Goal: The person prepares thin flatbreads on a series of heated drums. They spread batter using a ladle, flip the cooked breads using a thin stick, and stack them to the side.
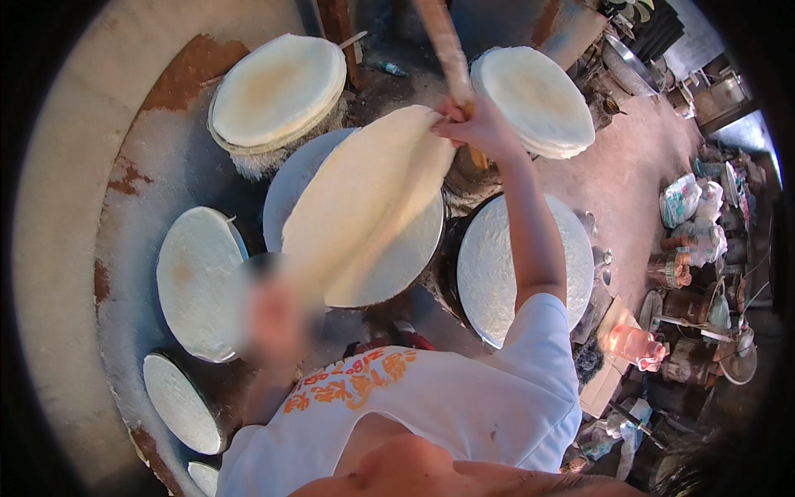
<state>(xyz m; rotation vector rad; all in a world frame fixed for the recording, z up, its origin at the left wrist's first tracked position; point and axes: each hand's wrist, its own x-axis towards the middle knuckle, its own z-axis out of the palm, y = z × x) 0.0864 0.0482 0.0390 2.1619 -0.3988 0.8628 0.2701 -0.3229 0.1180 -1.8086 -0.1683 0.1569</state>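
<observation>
A large, thin, round pancake [364, 199] hangs tilted over a round griddle [410, 248] in the middle. My right hand [476, 128] reaches far forward, and its fingers close at the pancake's upper right edge. A wooden stick [443, 41] also runs through that hand, its lower tip showing below the fingers. Near the pancake's lower left side is my left hand [277, 319], heavily blurred, so its fingers cannot be made out. Pale, round sheets lie on the right griddle [526, 265] and the left griddle [199, 282].
Stacks of pale round sheets stand at the far left [277, 87] and far right [534, 99]. Another round surface [182, 402] lies at the near left. A curved wall [62, 248] bounds the left. A pink bottle [638, 346], bags and jars crowd the right.
</observation>
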